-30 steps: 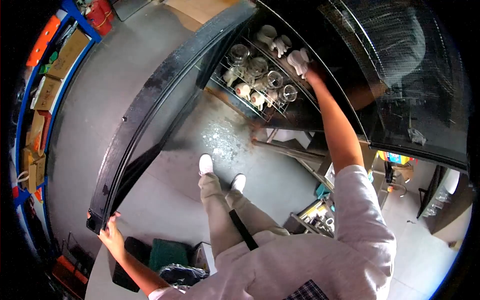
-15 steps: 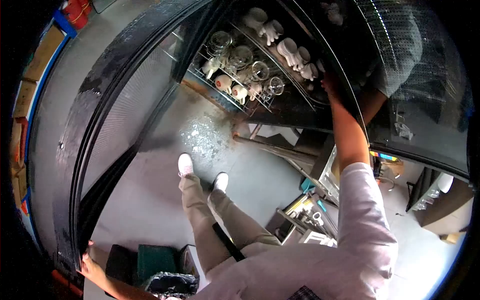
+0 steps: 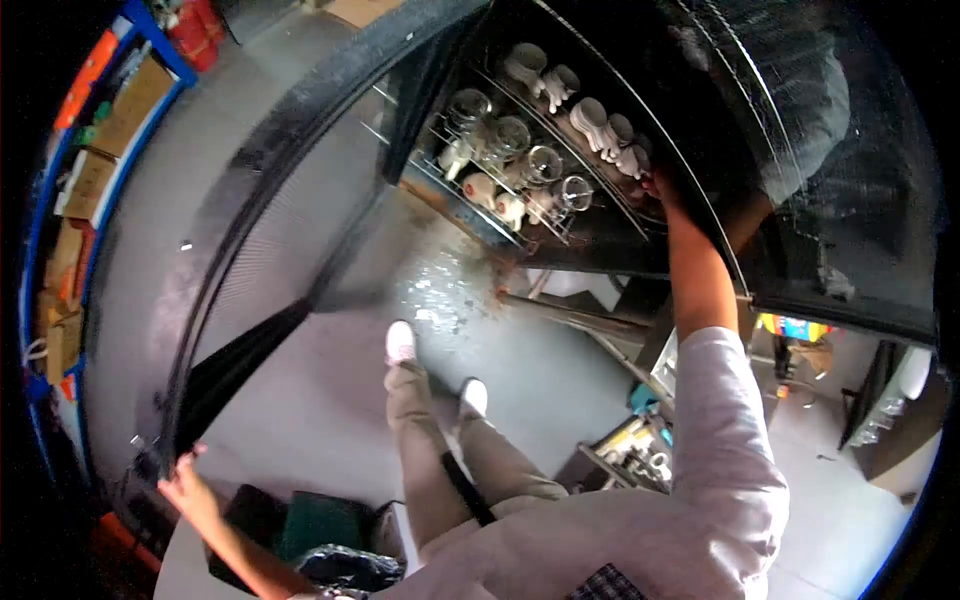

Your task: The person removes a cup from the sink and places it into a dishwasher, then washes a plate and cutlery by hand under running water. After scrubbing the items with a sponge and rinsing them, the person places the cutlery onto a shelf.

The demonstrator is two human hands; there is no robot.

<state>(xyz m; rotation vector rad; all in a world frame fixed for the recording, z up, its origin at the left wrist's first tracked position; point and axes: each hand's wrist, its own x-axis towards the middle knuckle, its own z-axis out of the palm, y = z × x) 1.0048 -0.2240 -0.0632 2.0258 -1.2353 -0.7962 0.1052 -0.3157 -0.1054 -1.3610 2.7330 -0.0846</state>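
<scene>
At the lower left my left hand has its fingers on the edge of the open cabinet door. My right hand reaches into the dark cabinet beside the end of a row of white cups on the upper rack. Its fingers are in shadow, and I cannot make out what they hold. On the lower rack stand glass cups and white cups with red marks.
Blue shelving with cardboard boxes lines the far left. Red containers stand at the top left. Below the cabinet is a drawer or tray of tools. Dark bins sit near my legs.
The view has shifted, so the cups and floor appear further right. My right hand is now closer to the end cup of the upper row. My left hand remains at the door edge.
</scene>
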